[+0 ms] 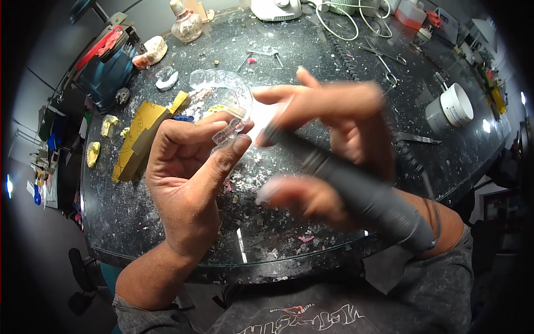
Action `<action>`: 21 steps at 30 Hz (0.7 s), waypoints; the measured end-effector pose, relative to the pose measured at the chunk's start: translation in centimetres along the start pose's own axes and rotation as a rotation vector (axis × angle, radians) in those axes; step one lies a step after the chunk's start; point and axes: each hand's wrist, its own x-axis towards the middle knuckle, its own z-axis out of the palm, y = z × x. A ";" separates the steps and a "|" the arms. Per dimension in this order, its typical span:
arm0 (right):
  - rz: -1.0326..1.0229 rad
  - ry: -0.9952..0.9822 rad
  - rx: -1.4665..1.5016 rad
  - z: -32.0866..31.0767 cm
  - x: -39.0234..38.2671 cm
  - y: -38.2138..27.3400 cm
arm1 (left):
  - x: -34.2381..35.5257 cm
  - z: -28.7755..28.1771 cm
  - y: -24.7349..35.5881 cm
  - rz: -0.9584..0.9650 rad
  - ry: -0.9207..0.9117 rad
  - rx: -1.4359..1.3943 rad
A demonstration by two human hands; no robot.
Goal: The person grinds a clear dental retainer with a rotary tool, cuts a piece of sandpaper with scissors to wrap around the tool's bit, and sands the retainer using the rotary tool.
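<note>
My left hand [186, 186] pinches a clear, U-shaped dental splint [242, 93] between thumb and fingertips, above the dusty black bench. Tooth shapes show along its arch. In my right hand [356, 108], blurred by motion, is a dark grey rotary handpiece [361, 192], its rear end lying over my right wrist. The front of the handpiece points at the splint from the right; its tip is smeared, and I cannot tell whether it touches. A bright light glares between the hands.
Folded yellow-brown sandpaper [142, 133] lies left of my left hand. Farther back are a dental cast [150, 51] and a crusted glass bottle [186, 25]. Scissors [384, 61], a white tub [456, 106] and a flat metal tool [418, 138] lie on the right. White dust covers the bench [267, 234].
</note>
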 end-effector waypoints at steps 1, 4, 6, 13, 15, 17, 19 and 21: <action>0.157 0.103 0.059 0.0 0.1 -0.4 | 0.0 0.0 -0.1 0.000 0.001 0.001; 0.351 0.099 0.043 -1.5 0.6 0.3 | 0.2 -0.1 -0.6 -0.003 -0.101 -0.106; 0.501 0.129 0.355 -1.5 0.4 1.1 | 0.0 -0.3 -0.6 -0.035 -0.128 -0.095; 0.663 0.103 0.446 -2.3 0.6 1.1 | 0.3 -0.4 -0.9 -0.113 -0.191 -0.084; 0.655 0.091 0.473 -2.2 0.5 1.1 | 0.2 -0.4 -0.9 -0.125 -0.204 -0.093; 0.647 0.078 0.499 -2.1 0.5 1.0 | 0.1 -0.2 -0.5 -0.176 -0.198 -0.070; 0.622 0.088 0.508 -2.0 0.5 0.8 | 0.1 0.7 0.2 -0.222 -0.165 -0.143; 0.623 0.077 0.564 -1.8 0.3 0.9 | 0.2 0.6 0.2 -0.269 -0.134 -0.218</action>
